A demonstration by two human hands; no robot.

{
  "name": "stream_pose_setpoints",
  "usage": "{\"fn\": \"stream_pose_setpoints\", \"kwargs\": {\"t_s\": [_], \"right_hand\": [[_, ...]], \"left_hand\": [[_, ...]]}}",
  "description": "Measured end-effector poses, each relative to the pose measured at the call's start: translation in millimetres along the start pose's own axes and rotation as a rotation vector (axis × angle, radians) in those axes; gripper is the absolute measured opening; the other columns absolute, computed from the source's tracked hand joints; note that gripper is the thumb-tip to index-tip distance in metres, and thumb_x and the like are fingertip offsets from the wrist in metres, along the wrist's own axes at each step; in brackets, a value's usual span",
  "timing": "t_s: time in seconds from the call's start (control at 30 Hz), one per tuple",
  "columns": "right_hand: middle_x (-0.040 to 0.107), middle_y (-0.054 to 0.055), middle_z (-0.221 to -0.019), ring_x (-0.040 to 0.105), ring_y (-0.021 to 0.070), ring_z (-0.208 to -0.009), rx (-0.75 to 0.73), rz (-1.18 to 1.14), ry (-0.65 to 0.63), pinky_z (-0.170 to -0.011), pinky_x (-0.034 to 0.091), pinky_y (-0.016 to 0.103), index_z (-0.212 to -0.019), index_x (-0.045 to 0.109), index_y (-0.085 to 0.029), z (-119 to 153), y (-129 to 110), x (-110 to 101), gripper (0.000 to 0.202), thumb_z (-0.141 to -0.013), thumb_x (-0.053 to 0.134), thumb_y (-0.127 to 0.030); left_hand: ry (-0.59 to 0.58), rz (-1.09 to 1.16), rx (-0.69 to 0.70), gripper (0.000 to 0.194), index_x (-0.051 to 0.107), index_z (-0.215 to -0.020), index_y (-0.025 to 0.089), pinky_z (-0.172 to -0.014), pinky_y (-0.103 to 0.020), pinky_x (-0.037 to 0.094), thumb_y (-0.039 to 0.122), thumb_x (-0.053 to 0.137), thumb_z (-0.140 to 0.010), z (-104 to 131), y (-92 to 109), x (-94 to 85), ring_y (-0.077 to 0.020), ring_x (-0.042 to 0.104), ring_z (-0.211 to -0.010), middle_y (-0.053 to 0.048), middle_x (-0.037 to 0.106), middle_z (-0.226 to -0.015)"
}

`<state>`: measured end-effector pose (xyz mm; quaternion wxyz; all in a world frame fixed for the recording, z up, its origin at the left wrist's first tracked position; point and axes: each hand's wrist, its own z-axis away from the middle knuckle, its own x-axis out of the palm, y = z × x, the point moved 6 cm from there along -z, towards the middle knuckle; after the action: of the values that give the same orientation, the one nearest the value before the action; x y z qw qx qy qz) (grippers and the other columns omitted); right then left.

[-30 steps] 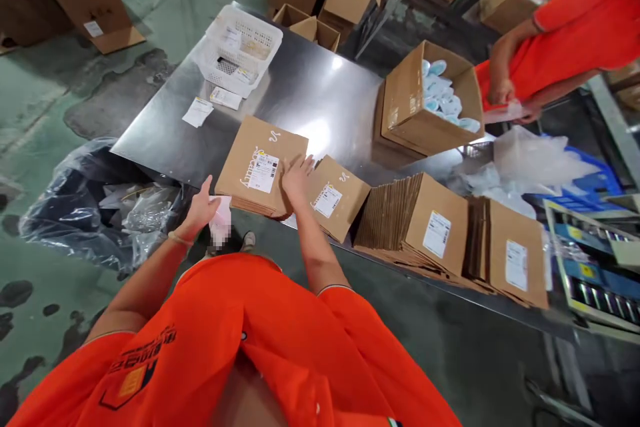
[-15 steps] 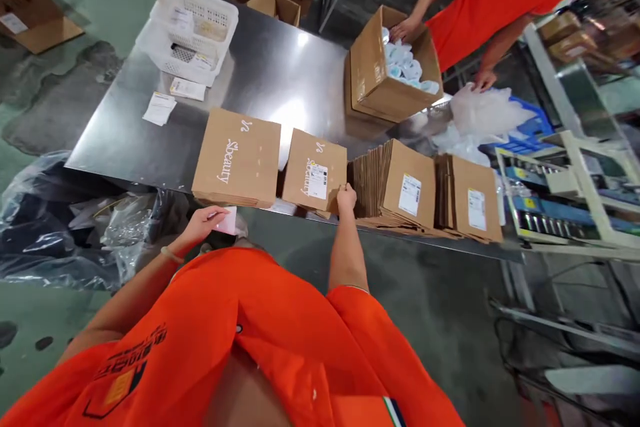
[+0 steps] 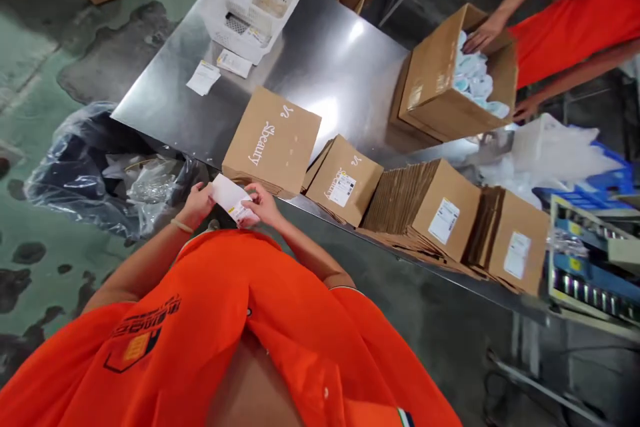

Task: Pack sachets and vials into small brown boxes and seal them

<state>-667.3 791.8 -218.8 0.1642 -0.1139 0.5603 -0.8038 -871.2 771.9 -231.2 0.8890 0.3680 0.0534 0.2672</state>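
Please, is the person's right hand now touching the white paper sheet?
Touching. The head view shows the right hand pinching the white paper sheet at its right-hand edge.

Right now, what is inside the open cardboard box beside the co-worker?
White, blue-marked packets show on top; the co-worker's hand covers some, and anything deeper is hidden.

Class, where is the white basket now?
The basket is upper left in the head view, on the metal table, just beyond the papers lying there.
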Motion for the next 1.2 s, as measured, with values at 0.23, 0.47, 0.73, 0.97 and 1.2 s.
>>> {"fn": "stream_pose_setpoints", "kwargs": {"t_s": [0.23,0.47,0.73,0.97,1.2], "right_hand": [[0.071,-0.001,-0.089,0.063,0.0178,-0.08,-0.033,0.042,0.097,-0.069,0.053,0.026,-0.101,0.073,-0.023,-12.3,-24.4,0.1,0.025,-0.079,0.083,-0.03],[0.067,-0.003,-0.075,0.059,0.0168,-0.065,0.051,-0.008,0.134,-0.062,0.05,0.029,-0.093,0.075,-0.024,-7.1,-21.5,-12.3,0.026,-0.079,0.088,-0.042],[0.078,0.008,-0.098,0.073,0.0277,-0.097,-0.195,0.123,0.271,-0.08,0.059,0.037,-0.076,0.072,-0.024,19.4,-36.9,-19.0,0.021,-0.085,0.083,-0.039],[0.068,0.007,-0.106,0.065,0.0246,-0.108,-0.235,0.436,0.637,-0.1,0.058,0.039,-0.081,0.07,-0.022,-55.2,-101.4,-129.3,0.013,-0.089,0.078,-0.026],[0.068,0.016,-0.136,0.061,0.0328,-0.135,-0.062,0.714,0.634,-0.123,0.048,0.053,-0.127,0.079,-0.017,-123.8,-109.0,-159.6,0.036,-0.09,0.08,-0.021]], "left_hand": [[-0.362,-0.083,0.188,0.108,0.06,-0.158,0.02,-0.101,-0.041,0.063,0.052,0.105,-0.065,31.2,-3.0,24.2,-0.03,0.08,-0.11,-0.011,0.083,-0.122],[-0.385,-0.335,0.284,0.079,0.086,-0.115,0.012,-0.103,-0.047,0.063,0.036,0.108,-0.044,18.8,17.0,35.1,-0.0362,0.08,-0.11,-0.014,0.085,-0.114],[-0.453,-0.45,0.176,0.063,0.09,-0.1,0.015,-0.095,-0.046,0.065,0.036,0.108,-0.043,18.6,9.0,30.1,-0.0392,0.082,-0.103,-0.013,0.088,-0.099],[-0.58,-0.386,-0.117,0.061,0.088,-0.087,0.013,-0.096,-0.049,0.066,0.04,0.109,-0.037,17.8,-43.6,46.2,-0.0359,0.082,-0.093,-0.015,0.088,-0.095],[-0.651,-0.433,-0.051,0.063,0.086,-0.086,0.015,-0.08,-0.043,0.065,0.061,0.106,-0.047,10.5,-49.0,55.0,-0.0331,0.081,-0.084,-0.018,0.085,-0.089]]}}
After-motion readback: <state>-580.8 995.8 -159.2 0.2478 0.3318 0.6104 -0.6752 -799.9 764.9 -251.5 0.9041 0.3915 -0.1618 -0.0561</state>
